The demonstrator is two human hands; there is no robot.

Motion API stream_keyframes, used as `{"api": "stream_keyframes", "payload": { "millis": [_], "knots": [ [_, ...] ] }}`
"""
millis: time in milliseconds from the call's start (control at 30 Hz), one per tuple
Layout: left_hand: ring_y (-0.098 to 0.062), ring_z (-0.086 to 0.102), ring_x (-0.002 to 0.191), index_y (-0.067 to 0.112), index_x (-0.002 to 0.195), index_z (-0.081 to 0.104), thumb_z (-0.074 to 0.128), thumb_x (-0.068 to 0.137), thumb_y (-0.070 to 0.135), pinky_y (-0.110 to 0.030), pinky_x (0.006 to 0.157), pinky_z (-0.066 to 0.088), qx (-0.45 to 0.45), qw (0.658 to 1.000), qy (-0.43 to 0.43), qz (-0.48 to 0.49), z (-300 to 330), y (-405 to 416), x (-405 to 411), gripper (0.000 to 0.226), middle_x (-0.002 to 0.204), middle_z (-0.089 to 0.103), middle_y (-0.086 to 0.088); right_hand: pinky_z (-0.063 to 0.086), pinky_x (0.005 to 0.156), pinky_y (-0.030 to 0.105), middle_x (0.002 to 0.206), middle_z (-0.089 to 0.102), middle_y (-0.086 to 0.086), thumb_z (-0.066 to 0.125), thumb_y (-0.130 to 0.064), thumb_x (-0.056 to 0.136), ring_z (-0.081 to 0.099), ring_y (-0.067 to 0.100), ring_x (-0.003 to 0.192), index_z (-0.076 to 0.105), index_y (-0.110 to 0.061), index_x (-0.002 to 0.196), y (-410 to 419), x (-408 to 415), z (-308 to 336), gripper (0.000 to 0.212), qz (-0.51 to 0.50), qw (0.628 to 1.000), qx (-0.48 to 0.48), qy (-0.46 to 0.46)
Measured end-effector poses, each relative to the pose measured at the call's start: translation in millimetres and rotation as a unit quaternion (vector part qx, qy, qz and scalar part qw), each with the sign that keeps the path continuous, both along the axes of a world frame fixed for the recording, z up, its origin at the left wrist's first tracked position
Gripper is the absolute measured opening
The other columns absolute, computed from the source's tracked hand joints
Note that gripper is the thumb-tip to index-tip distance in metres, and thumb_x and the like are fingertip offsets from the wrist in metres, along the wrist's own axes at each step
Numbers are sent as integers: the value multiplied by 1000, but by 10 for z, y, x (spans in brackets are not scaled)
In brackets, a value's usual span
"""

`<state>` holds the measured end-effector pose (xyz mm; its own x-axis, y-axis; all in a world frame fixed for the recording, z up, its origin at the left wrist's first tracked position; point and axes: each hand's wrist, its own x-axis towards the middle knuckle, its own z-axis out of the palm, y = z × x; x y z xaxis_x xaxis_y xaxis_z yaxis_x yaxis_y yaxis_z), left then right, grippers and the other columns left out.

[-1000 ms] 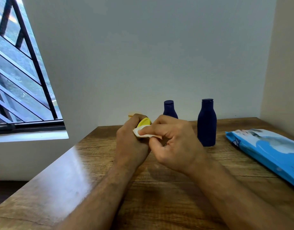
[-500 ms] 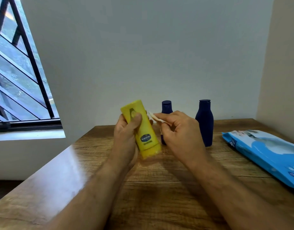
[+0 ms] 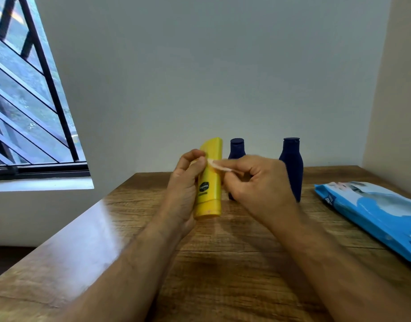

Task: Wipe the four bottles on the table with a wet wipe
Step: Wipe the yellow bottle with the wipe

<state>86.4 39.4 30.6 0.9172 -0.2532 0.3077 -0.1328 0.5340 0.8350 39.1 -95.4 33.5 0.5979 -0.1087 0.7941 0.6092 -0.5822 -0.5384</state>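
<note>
Yellow bottle gripped by left hand; right hand pinches wet wipe against it.

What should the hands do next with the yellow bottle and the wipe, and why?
Probably draw the wet wipe down the yellow bottle. The right hand pinches the wipe against the bottle's upper part, while the left hand holds the bottle raised off the table; the labelled body below lies exposed.
</note>
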Motion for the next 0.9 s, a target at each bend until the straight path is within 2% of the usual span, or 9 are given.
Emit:
{"api": "stream_keyframes", "payload": {
  "millis": [67,133,200,267,400,500,600,767,900],
  "knots": [
    [-23,72,78,11,115,64,39,101,6,-33,59,60,-24,999,8,-45,-7,11,5,29,102,73,-15,45,56,9,77,68,-10,66,-13,88,61,7,68,75,-23,107,-46,-4,39,23,-38,999,34,-20],
    [-29,74,85,5,121,64,25,90,-7,-35,63,61,-42,994,-6,-97,3,37,6,51,108,73,-20,45,61,5,82,70,-10,64,-11,87,62,2,76,76,-22,106,-82,-12,67,25,-69,995,60,-26],
    [-28,75,88,6,126,63,26,85,-15,-33,64,61,3,993,-53,-106,6,55,2,59,112,73,-19,47,63,4,86,70,-11,63,-11,87,63,-1,81,76,-21,106,-100,-11,81,25,-88,993,75,-21],
    [-21,75,86,14,128,63,44,85,-17,-28,63,59,64,987,-122,-80,-19,43,15,55,109,76,-12,48,67,5,88,71,-10,63,-12,88,64,-1,81,76,-21,106,-104,-10,90,24,-97,992,82,-21],
    [-14,72,102,26,122,67,82,74,9,-21,74,56,165,960,-223,25,-64,31,19,53,111,76,7,53,73,13,91,73,-9,64,-14,88,65,1,85,76,-22,106,-113,-14,88,23,-112,991,73,-13],
    [-15,66,96,33,102,75,82,70,45,-25,77,53,231,930,-258,125,-52,48,42,35,104,71,-1,58,74,22,92,73,-6,64,-14,90,66,4,85,76,-20,105,-123,-9,68,21,-91,993,68,27],
    [-24,58,95,26,96,73,76,63,72,-43,80,57,295,894,-272,201,-100,48,89,57,104,55,-11,60,75,27,93,74,-6,62,-15,92,68,6,86,75,-20,105,-98,-6,51,19,-49,996,49,60],
    [-26,70,89,21,109,64,74,75,49,-54,80,59,284,913,-253,150,-115,8,-9,46,96,71,-4,61,73,27,88,75,-7,64,-18,92,70,6,81,76,-19,105,-48,11,37,17,3,992,92,91],
    [-21,67,81,32,111,53,74,85,30,-38,69,60,295,908,-246,166,-123,-8,-8,34,93,66,1,56,60,19,84,75,-7,66,-19,91,70,3,73,76,-17,107,-17,-10,58,18,24,988,139,64]
  ]
}}
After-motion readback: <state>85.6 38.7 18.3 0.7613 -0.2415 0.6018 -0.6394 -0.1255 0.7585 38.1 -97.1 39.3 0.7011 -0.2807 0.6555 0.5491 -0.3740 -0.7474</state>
